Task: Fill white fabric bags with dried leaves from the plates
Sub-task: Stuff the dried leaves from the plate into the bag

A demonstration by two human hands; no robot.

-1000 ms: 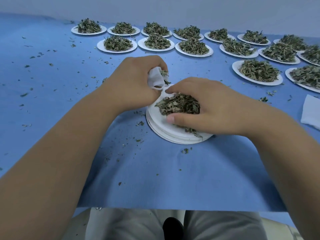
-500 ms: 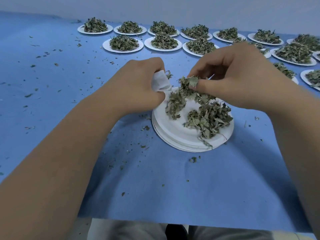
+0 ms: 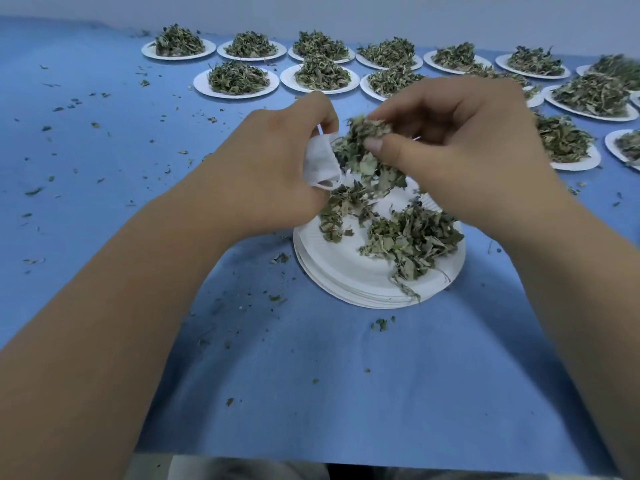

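Where leaves meet bag, more cover the plate.

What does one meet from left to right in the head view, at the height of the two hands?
left hand → white fabric bag → clump of dried leaves → right hand → paper plate heaped with leaves

A blue cloth covered the whole table, lightly creased, its near edge running across the bottom of the view. A pale grey wall stood behind the far edge. Grey trousers showed below the near edge.
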